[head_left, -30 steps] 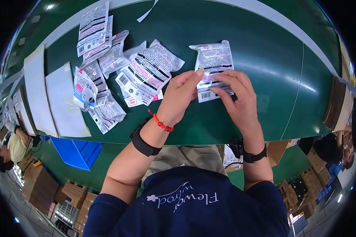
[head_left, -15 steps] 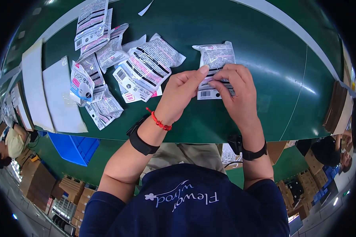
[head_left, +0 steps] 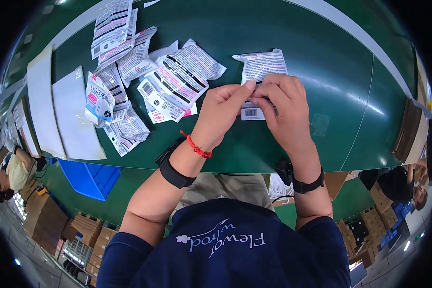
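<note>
A printed plastic pouch (head_left: 263,67) lies on the green table before me, its barcode end towards me. Over its left edge, my left hand (head_left: 224,108) is closed, thumb and forefinger pressed together. From the right, my right hand (head_left: 285,108) reaches over the pouch, thumb and fingers pinched close to the left thumb tip. The fingers cover the pouch's middle, so whatever is between them is hidden. To the left lies a pile of similar pouches (head_left: 182,79), the nearest one close to my left hand.
White sheets (head_left: 74,115) lie at the table's left end, and brown cardboard (head_left: 410,129) at its right end. Below the front edge stands a blue bin (head_left: 91,180). A white strip (head_left: 151,3) shows at the far edge. Other people are at both sides.
My right hand has shifted slightly left and its fingers have closed in beside the left thumb. The white strip at the far side has slid away to the left.
</note>
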Demonstrator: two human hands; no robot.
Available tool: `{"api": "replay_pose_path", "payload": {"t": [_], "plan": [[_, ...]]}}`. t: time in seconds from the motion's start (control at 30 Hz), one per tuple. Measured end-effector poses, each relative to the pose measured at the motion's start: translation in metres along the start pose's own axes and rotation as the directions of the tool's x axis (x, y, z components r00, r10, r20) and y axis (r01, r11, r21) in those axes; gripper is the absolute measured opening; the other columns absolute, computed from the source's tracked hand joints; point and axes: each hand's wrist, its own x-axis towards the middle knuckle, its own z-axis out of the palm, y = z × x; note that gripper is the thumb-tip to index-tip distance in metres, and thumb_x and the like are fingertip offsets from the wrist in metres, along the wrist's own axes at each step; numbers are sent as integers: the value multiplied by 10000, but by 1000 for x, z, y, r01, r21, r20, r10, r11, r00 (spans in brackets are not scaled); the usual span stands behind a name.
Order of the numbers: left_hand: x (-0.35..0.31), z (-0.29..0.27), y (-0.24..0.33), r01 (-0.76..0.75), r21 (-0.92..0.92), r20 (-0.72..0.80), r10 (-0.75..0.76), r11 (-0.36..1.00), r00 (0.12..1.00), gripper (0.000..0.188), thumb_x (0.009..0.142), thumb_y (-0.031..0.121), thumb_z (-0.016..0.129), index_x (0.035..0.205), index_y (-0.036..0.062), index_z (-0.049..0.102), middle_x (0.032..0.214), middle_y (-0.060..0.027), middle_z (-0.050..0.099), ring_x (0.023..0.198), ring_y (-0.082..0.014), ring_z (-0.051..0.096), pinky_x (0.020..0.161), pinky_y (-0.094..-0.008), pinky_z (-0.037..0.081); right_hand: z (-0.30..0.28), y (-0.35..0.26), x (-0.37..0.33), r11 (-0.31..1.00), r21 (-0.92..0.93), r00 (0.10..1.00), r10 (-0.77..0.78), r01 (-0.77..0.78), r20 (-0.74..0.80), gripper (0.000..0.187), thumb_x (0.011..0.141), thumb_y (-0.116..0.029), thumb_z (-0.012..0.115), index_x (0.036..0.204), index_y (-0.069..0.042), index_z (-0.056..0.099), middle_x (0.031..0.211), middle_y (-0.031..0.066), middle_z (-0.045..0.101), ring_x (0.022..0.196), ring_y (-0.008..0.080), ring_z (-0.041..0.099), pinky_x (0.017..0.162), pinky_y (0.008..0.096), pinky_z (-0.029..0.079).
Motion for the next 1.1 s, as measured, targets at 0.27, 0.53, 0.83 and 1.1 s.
{"api": "replay_pose_path", "payload": {"t": [0.27, 0.53, 0.83, 1.1], "plan": [[1, 10, -4, -104, 109, -128, 118, 989, 985, 360, 941, 288, 606, 713, 15, 663, 570, 92, 429, 542, -5, 315, 472, -221, 246, 6, 9, -4, 977, -85, 980, -197, 195, -19, 110, 759, -73, 669, 838, -78, 592, 890, 21, 601, 863, 219, 561, 794, 368, 410], [3, 15, -1, -99, 89, -158, 112, 991, 981, 346, 939, 259, 607, 699, 13, 647, 582, 74, 461, 556, -10, 348, 471, -226, 269, 7, 17, -8, 957, -72, 957, -284, 280, -56, 129, 751, -62, 654, 867, -83, 602, 890, 48, 592, 845, 245, 554, 780, 386, 421], [6, 2, -20, -123, 28, -90, 125, 992, 988, 260, 928, 253, 626, 798, 37, 689, 736, 48, 606, 677, -26, 508, 586, -207, 386, 16, 3, -9, 981, -19, 977, -194, 194, -91, 124, 755, -68, 670, 872, -79, 629, 865, 66, 580, 832, 273, 559, 765, 402, 421], [4, 8, -8, -89, 62, -91, 95, 994, 991, 317, 916, 309, 641, 805, 16, 693, 704, 41, 604, 642, -20, 487, 565, -197, 368, 6, 0, -3, 977, -49, 976, -210, 208, -49, 138, 747, -54, 672, 877, -85, 637, 851, 43, 590, 822, 240, 572, 756, 373, 426]]}}
